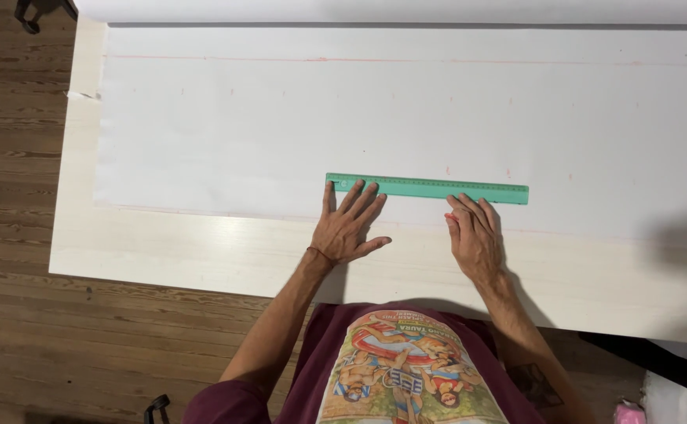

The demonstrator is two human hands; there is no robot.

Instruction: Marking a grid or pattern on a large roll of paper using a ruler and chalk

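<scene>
Left hand [346, 229] and right hand [475, 235] are lying open, fingers spread, gripping nothing, fingertips pressing a flat green ruler [428, 188]. It is resting near the smooth white sheet's [281, 118] near edge, wide bare paper stretching beyond.

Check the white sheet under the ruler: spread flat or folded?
Spread flat. The sheet lies smooth across the table, no folds visible, with the green ruler on it.

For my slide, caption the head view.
Left hand and right hand press a green ruler onto white paper.
</scene>
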